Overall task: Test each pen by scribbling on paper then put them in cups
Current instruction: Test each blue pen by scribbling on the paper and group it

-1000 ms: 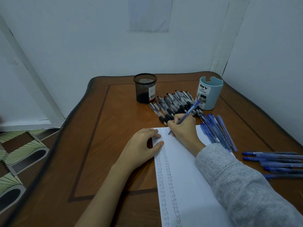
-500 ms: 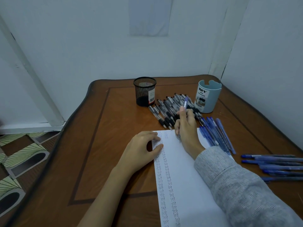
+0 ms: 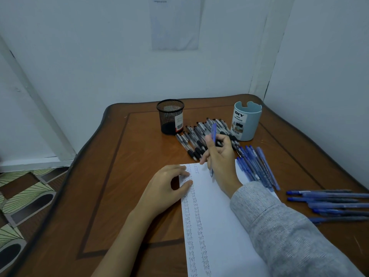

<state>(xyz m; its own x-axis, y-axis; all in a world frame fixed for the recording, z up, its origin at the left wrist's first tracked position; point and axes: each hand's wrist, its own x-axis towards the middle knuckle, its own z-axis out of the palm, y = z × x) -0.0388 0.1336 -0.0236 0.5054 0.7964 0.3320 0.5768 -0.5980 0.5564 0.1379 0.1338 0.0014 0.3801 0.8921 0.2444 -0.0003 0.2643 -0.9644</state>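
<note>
My right hand (image 3: 221,156) holds a blue pen (image 3: 213,132) nearly upright, with its tip down over the top of the white paper (image 3: 217,216). Two columns of small handwritten words run down the paper's left side. My left hand (image 3: 169,184) rests on the paper's top left corner, fingers pressing it flat. A black mesh cup (image 3: 170,116) stands at the back, and a light blue cup (image 3: 246,122) stands at the back right. Several black pens (image 3: 194,136) lie between the two cups.
Several blue pens (image 3: 257,166) lie fanned to the right of the paper, and another group of blue pens (image 3: 329,202) lies at the table's right edge. The brown table (image 3: 119,176) sits in a corner with walls behind and to the right. Patterned floor shows at the left.
My right hand has lifted off the writing line and turned the blue pen from a slanted writing pose to nearly upright. My left hand has stayed on the paper.
</note>
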